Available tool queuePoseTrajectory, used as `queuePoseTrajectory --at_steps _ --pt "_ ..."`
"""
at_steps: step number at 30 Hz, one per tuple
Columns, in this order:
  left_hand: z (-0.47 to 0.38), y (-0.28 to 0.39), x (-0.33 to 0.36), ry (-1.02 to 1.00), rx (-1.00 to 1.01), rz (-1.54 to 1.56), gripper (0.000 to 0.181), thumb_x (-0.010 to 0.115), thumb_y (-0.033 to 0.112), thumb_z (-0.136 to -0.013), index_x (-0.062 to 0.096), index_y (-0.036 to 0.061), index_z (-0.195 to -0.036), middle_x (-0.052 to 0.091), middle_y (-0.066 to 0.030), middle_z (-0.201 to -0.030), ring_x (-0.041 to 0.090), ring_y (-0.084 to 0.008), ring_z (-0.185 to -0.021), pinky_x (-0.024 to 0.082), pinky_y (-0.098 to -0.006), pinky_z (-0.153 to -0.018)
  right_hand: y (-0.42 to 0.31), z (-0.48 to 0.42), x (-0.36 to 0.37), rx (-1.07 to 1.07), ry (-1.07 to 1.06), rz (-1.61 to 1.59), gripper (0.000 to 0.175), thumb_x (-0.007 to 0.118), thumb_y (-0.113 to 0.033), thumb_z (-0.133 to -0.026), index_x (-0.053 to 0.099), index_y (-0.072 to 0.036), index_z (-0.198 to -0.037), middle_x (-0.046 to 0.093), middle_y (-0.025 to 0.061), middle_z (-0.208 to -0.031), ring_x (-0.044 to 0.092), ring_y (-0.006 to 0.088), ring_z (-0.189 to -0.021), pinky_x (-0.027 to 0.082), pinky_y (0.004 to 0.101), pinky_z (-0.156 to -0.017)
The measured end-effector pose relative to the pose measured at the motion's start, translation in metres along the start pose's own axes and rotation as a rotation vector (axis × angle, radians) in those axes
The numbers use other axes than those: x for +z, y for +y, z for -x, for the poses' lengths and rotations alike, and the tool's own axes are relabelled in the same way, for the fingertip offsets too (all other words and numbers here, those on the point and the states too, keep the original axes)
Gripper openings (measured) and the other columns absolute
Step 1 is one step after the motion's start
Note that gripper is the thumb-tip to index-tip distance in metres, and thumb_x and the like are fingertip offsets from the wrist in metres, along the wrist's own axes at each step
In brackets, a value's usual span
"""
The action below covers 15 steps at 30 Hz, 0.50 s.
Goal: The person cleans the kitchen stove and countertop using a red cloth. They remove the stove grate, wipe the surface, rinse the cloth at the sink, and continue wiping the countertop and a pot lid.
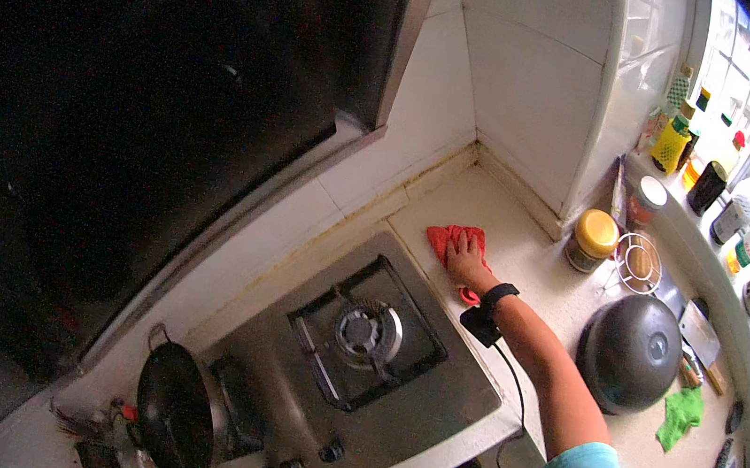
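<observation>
My right hand point(467, 264) presses a red cloth point(440, 239) flat against the pale countertop point(521, 253), to the right of the gas stove. Its fingers lie spread over the cloth, and the palm covers part of it. A small red patch point(470, 296) shows by the wrist; whether it belongs to the cloth is unclear. Around the wrist sits a black strap with a dark device point(481, 325), from which a cable point(519, 388) runs down. The steel gas stove point(395, 407) has a round burner point(362, 332) under a square pan support. My left hand is out of view.
A dark range hood point(269, 170) overhangs the left. A wok point(174, 413) stands on the stove's left side. Rightward are a yellow-lidded jar point(593, 238), a white wire rack point(637, 263), an upturned dark pan point(633, 353), a cleaver point(699, 333), a green cloth point(681, 416) and sill bottles point(673, 142).
</observation>
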<state>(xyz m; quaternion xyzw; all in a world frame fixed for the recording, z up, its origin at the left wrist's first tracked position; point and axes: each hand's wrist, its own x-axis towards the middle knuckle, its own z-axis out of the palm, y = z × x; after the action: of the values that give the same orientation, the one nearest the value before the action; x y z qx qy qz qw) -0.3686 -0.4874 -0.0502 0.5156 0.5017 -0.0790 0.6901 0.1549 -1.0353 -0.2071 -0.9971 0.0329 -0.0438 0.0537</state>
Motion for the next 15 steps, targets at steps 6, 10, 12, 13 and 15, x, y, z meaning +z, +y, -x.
queuePoseTrajectory --at_steps 6,10,12,13,15 --pt "0.026 -0.002 0.009 -0.049 0.049 -0.057 0.042 0.044 0.012 -0.085 0.032 0.0030 -0.124 0.038 -0.0148 -0.125 0.036 -0.0268 -0.115 0.032 -0.0384 -0.096 0.038 -0.074 -0.007 0.051 0.231 -0.099 0.056 0.049 -0.017 -0.072 0.033 0.003 -0.122 0.034 0.0236 -0.125 0.029 0.0404 -0.116 0.023 0.0468 -0.097" --pt "0.028 0.010 0.030 -0.056 0.015 -0.158 0.042 0.045 0.015 -0.085 0.033 0.0027 -0.124 0.039 -0.0142 -0.124 0.037 -0.0273 -0.114 0.032 -0.0392 -0.096 0.074 -0.066 -0.027 0.287 0.300 -0.069 0.055 0.047 -0.019 -0.073 0.034 0.002 -0.122 0.031 0.0237 -0.127 0.031 0.0426 -0.113 0.023 0.0456 -0.097" --pt "0.023 0.020 0.043 -0.085 0.000 -0.200 0.043 0.045 0.016 -0.085 0.033 0.0025 -0.124 0.040 -0.0139 -0.123 0.038 -0.0275 -0.113 0.032 -0.0397 -0.096 0.080 -0.047 -0.038 0.404 0.234 -0.073 0.056 0.047 -0.021 -0.072 0.036 0.004 -0.120 0.030 0.0238 -0.127 0.031 0.0432 -0.113 0.022 0.0462 -0.097" --pt "0.019 0.024 0.050 -0.109 -0.008 -0.226 0.043 0.045 0.017 -0.085 0.033 0.0025 -0.124 0.040 -0.0138 -0.123 0.038 -0.0277 -0.113 0.032 -0.0399 -0.096 0.074 -0.036 -0.041 0.494 0.159 -0.022 0.057 0.048 -0.023 -0.072 0.036 0.006 -0.120 0.030 0.0240 -0.127 0.031 0.0430 -0.113 0.023 0.0466 -0.097" --pt "0.011 0.034 0.062 -0.158 -0.020 -0.280 0.043 0.045 0.018 -0.085 0.033 0.0023 -0.124 0.041 -0.0135 -0.122 0.039 -0.0279 -0.112 0.032 -0.0403 -0.096 0.058 -0.012 -0.047 0.662 0.130 0.141 0.059 0.048 -0.026 -0.073 0.036 0.008 -0.119 0.031 0.0245 -0.127 0.030 0.0426 -0.114 0.024 0.0475 -0.095"
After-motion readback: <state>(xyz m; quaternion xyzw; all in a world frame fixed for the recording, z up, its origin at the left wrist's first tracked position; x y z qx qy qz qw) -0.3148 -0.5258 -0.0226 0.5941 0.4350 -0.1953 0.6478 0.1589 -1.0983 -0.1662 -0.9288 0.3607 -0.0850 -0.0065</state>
